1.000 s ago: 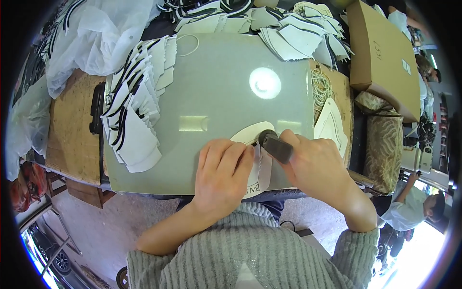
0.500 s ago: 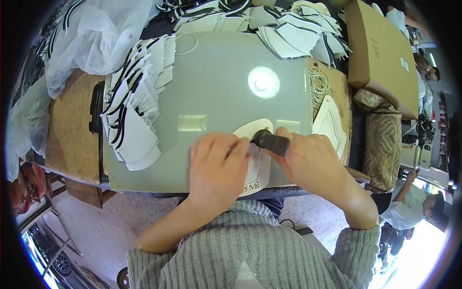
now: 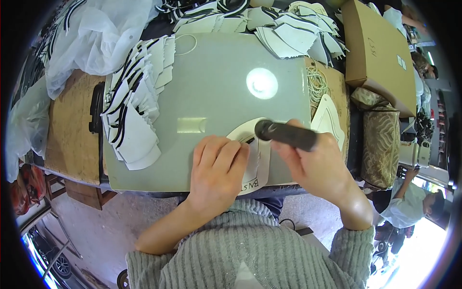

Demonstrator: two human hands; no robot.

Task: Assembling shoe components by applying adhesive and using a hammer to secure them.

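On the grey board [image 3: 221, 72], close to its near edge, lies a cream curved template [image 3: 245, 129] with a white shoe-upper piece [image 3: 252, 166] on it. My left hand [image 3: 216, 168] bends over the left part of the piece, its fingers together and pressing it down; the fingertips are partly hidden. A black hammer [image 3: 291, 135] with a round head is in my right hand [image 3: 320, 166], fingers closed around it. Its head hangs over the upper right of the template. A dark strip shows on the piece beside my left fingertips.
Overlapping white pieces with black edging [image 3: 137, 120] line the board's left side; more piles [image 3: 288, 36] lie along the back. At right are coiled cord [image 3: 317, 84], a white pattern plate [image 3: 327, 118], a cardboard box [image 3: 380, 58] and a patterned bag [image 3: 380, 149]. Plastic sheeting [image 3: 96, 38] covers the back left.
My right hand has moved right and lifted the hammer, which now points more sideways. My left hand has shifted slightly, its fingers drawing closer together over the piece.
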